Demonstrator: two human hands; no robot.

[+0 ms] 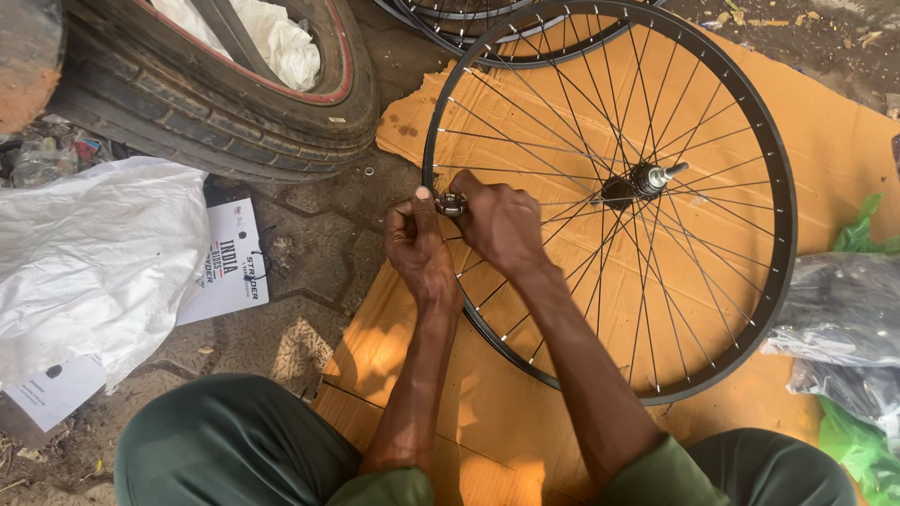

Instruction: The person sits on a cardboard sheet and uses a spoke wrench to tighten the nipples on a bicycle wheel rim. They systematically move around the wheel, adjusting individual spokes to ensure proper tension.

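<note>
Hands: left hand [417, 245], right hand [502, 225] pinch small tool [451, 203] (at wheel rim [433, 155]).

an outdoor bicycle repair spot: spoked wheel [609, 201] on cardboard [825, 141], tyre [216, 112] beside.

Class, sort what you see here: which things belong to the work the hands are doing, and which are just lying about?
In use:
bicycle wheel
small metal tool
left hand
right hand
cardboard sheet under the wheel

Lying about:
rubber tyre
white sack
printed card
plastic bags
</note>
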